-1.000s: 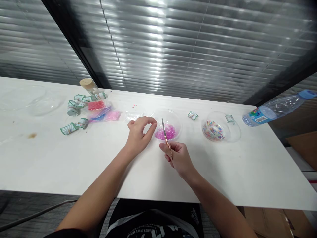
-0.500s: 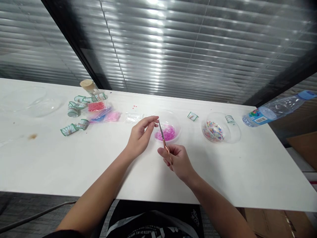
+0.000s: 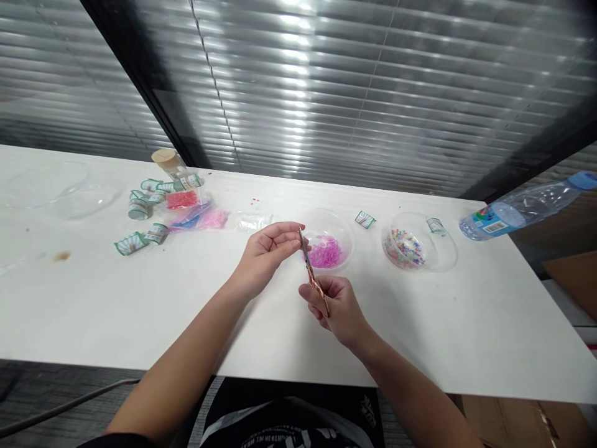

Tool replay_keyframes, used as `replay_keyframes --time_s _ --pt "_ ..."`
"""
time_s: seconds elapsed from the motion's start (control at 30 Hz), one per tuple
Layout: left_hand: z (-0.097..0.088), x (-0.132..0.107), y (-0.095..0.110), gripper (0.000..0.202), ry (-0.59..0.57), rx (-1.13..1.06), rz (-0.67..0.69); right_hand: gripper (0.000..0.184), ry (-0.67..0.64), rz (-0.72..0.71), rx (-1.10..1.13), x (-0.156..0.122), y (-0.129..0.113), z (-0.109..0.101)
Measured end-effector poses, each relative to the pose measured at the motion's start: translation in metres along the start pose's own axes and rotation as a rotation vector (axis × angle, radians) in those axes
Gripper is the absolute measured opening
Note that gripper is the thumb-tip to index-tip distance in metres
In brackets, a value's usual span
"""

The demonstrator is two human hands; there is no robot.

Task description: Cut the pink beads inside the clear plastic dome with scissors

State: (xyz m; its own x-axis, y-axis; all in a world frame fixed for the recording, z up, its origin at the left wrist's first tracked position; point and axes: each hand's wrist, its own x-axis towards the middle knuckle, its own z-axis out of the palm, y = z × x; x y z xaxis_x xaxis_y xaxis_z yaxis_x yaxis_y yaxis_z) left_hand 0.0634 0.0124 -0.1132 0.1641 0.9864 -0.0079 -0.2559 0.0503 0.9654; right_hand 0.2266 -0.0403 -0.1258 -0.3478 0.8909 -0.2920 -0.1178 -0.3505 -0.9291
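Observation:
My right hand (image 3: pixel 336 306) is closed round the copper-coloured handles of a pair of scissors (image 3: pixel 308 258). The slim metal blades look closed, and their tip points up and away, beside my left fingertips. My left hand (image 3: pixel 275 249) has its fingers stretched to the right, with the thumb a little apart below them. These fingertips are at the left rim of a clear round bowl (image 3: pixel 349 252), seemingly touching it. Inside the bowl is a heap of thin pink-purple pieces (image 3: pixel 325 251). No object shows clearly in my left fingers.
To the right lie a small green-white packet (image 3: pixel 365 219), a clear container of multicoloured beads (image 3: pixel 405 247) and a tilted water bottle (image 3: pixel 508 214). At left are several green-white packets (image 3: pixel 131 243), bags of red (image 3: pixel 182 200) and pink bits (image 3: pixel 213 219), a cork-topped jar (image 3: pixel 168 163) and clear dishes (image 3: pixel 88 198).
The bowl with the pink-purple pieces has slid to the right. My left hand has moved slightly right with its fingers straighter. The right hand and scissors have barely shifted.

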Motion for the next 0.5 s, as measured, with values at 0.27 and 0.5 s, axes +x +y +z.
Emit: replay_keyframes --time_s 0.27,0.5 --pt "-0.003 0.002 -0.002 0.026 0.013 -0.011 0.056 0.055 0.043 -0.095 0.075 0.001 0.001 -0.009" --pt "-0.005 0.004 -0.005 0.027 0.025 -0.064 0.091 0.046 0.562 -0.433 0.113 0.009 -0.018 -0.035"
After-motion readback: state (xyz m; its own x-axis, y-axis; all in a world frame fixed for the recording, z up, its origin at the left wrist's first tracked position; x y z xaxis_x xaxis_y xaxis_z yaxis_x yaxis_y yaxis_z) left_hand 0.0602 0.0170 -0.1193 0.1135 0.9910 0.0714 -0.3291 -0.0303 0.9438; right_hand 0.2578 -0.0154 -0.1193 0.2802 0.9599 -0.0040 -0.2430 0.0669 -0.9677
